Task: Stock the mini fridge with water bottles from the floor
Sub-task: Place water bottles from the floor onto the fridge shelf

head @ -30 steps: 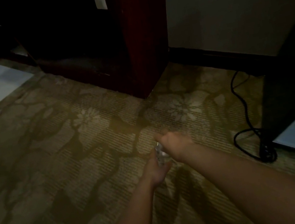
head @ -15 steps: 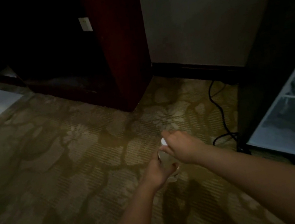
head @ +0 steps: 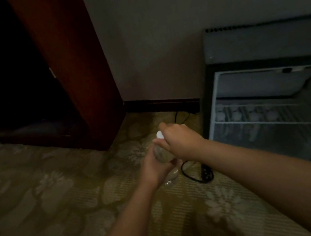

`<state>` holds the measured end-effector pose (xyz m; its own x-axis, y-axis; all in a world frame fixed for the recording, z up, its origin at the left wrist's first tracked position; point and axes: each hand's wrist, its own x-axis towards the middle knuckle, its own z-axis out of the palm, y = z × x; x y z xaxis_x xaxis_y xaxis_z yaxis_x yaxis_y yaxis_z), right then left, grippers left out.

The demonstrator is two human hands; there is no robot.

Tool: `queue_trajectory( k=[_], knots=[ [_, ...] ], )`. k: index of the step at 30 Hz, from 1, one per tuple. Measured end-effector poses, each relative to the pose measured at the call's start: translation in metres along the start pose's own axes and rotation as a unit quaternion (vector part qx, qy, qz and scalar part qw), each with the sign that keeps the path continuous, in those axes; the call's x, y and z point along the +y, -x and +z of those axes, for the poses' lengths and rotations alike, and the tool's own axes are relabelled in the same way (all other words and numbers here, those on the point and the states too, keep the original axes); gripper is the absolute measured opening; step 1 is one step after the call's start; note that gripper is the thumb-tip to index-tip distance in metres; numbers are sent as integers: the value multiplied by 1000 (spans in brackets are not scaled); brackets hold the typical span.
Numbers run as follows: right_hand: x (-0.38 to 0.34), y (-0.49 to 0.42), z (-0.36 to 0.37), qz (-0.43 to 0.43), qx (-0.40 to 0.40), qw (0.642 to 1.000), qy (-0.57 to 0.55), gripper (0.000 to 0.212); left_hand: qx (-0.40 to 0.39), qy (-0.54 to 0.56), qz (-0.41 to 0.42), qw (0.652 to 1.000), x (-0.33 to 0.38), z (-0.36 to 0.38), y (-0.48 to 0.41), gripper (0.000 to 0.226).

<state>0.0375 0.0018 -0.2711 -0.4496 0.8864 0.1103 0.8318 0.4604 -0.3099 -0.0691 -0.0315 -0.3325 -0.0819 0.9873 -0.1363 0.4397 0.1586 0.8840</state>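
Observation:
A clear water bottle (head: 162,154) with a white cap is held upright above the carpet, near the middle of the view. My left hand (head: 154,167) wraps around its body from the left. My right hand (head: 179,141) grips its neck just under the cap. To the right stands the mini fridge (head: 266,44), dark and open toward me. Its wire shelf (head: 263,121) shows several pale bottle shapes behind it in the dim light.
A dark red wooden cabinet (head: 71,70) stands at the left against the wall. A black cable and power strip (head: 205,172) lie on the patterned carpet (head: 42,210) between my hands and the fridge. A dark baseboard runs along the wall.
The view has swung right, bringing the open fridge fully into sight. Both hands have lifted the bottle higher and shifted it toward the fridge.

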Motion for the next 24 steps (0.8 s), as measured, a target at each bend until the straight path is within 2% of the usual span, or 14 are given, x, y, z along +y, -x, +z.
queue_trajectory(
  k=[2, 5, 7, 11, 16, 21, 24],
  knots=[
    [8, 15, -21, 21, 22, 999, -11, 40, -11, -21, 15, 1000, 20, 9, 3, 91],
    [22, 39, -49, 57, 48, 997, -32, 40, -39, -37, 37, 998, 50, 27, 9, 57],
    [31, 55, -64, 80, 65, 994, -44, 40, -51, -50, 57, 996, 67, 40, 14, 43],
    [54, 83, -92, 135, 93, 982, -91, 40, -82, -53, 77, 992, 97, 70, 24, 51],
    [89, 116, -125, 165, 107, 966, -171, 39, -91, -60, 103, 989, 134, 107, 38, 44],
    [139, 151, -148, 152, 65, 966, -198, 33, -128, -59, 112, 984, 167, 142, 45, 41],
    [165, 169, -150, 172, 59, 955, -235, 34, -153, -65, 113, 980, 182, 168, 49, 38]
  ],
)
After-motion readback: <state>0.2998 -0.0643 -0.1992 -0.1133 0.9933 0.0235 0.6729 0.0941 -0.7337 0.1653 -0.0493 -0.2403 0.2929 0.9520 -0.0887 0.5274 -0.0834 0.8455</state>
